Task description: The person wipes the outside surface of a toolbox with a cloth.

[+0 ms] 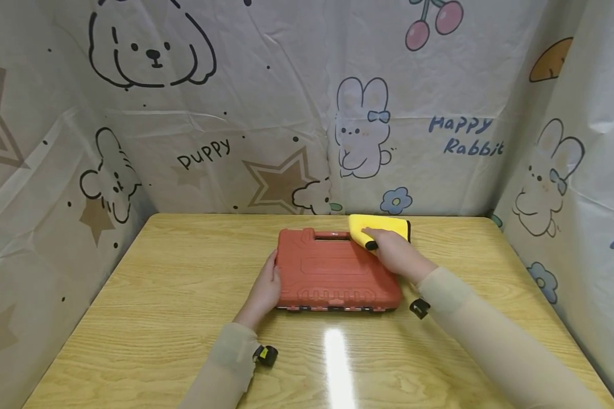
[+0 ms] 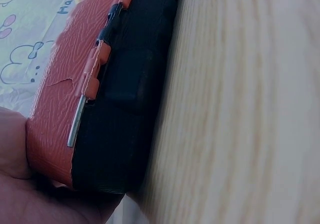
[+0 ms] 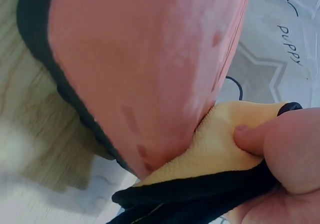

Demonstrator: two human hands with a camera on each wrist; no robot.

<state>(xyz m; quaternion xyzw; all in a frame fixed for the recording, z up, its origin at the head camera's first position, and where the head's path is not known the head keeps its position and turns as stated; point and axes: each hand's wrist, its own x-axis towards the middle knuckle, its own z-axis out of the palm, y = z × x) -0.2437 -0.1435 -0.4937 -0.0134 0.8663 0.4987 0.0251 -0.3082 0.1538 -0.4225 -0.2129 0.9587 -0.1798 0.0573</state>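
Cloth [image 1: 372, 222] pinched over the far right corner of a red plastic carrying case [image 1: 327, 270]

Thumb [image 3: 250, 138] on its yellow face, the right hand [image 1: 398, 254] grasps the black-edged cloth, part of which sticks out past the far edge of the case; the left hand [image 1: 264, 288] grips the case's left side. The case is closed, its handle [image 1: 334, 233] toward the far edge of the wooden table [image 1: 184, 284], its black base [image 2: 117, 144], hinge knuckles [image 2: 102, 52] and a metal pin [image 2: 76, 121] on the near side; whether the base lies fully flat cannot be told. Behind hangs a pale sheet [image 1: 276, 113] printed with rabbits, stars and a puppy
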